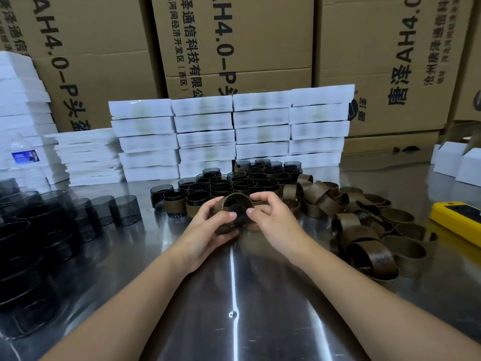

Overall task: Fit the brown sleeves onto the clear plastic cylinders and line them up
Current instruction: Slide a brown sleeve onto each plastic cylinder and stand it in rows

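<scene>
item: one clear cylinder (238, 208), smoky-tinted, held just above the surface (234, 295) at centre, tipped so its open mouth faces the wearer; a brown sleeve (235, 196) sits round its wall; judged mid-fitting, the tilt letting both thumbs work the band along while the eye checks it sits even.

left grip (208, 230): fingers curled under and round the left side, thumb pressed on the near rim; cradles and steadies the piece.

right grip (270, 220): thumb and fingertips pinching the right edge of the same piece; whether they bear on sleeve or bare plastic cannot be told.

finished stock (234, 183): sleeved cylinders standing mouths up, packed in touching rows just behind the hands; kept within short reach, likely so each done piece joins the line without a stretch.

bare cylinders (114, 209): to the left, a short standing row; darker stacks nearer the left edge, blurred; supply side for the left grip, by the look of it.

loose sleeves (364, 230): heap to the right, some on edge, some flat, overlapping; supply side for the right grip.

surface: brushed steel, glossy; a bright glare streak down the middle.

room: flat white boxes (234, 131) stacked in columns along the back of the surface, more at far left; a water bottle (26, 157) before those; tall printed cardboard cartons (234, 35) as backdrop; small white boxes (455, 162) far right; a yellow device (458, 217) at the right edge, beside the sleeves.
</scene>
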The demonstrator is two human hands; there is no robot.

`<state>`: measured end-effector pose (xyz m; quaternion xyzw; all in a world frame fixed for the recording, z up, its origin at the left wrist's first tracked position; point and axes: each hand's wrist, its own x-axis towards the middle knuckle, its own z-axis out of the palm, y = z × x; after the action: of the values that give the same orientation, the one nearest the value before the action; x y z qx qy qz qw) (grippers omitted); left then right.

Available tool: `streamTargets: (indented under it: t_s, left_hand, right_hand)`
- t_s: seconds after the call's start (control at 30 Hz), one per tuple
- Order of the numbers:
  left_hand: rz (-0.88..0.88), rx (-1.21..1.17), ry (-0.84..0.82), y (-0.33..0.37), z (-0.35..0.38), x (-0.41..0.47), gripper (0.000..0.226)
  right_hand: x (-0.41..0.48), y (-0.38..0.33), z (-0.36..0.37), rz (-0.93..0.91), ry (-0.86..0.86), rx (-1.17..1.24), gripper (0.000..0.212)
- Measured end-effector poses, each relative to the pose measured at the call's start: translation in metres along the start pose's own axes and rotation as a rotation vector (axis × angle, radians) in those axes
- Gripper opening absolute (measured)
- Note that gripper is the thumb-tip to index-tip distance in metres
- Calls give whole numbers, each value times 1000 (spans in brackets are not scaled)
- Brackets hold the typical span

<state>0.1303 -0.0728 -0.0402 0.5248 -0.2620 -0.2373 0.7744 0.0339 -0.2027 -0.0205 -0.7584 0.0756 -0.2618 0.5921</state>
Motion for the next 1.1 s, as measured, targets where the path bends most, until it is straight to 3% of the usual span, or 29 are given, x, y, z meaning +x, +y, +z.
streamTargets:
  t_s: [0.13,0.33,0.5,0.73,0.87,0.9,1.03,1.1]
  left_hand:
    - [27,50,-9,0,-2,1,50]
    - [58,99,-27,5,-2,-2,59]
    - [56,105,20,8,-2,-2,50]
    - [-89,-83,-109,9,2,-5,46]
    - [-150,-166,-185,9,4,-7,44]
    - [-153,-176,-197,10,5,-7,44]
    - [-164,-169,-237,11,8,-9,45]
    - [-166,-167,-249,12,9,-10,42]
  right_hand:
    - [1,0,-3,3,-13,-31,20]
    - [1,0,-4,-7,-7,-28,19]
    - [1,0,-1,39,-14,25,21]
    - [2,-2,-9,79,-65,121,16]
    - [3,3,-4,180,-147,106,66]
    - [5,4,-3,199,-176,119,70]
    - [7,6,-1,172,-238,106,48]
    - [7,7,-1,165,-226,89,50]
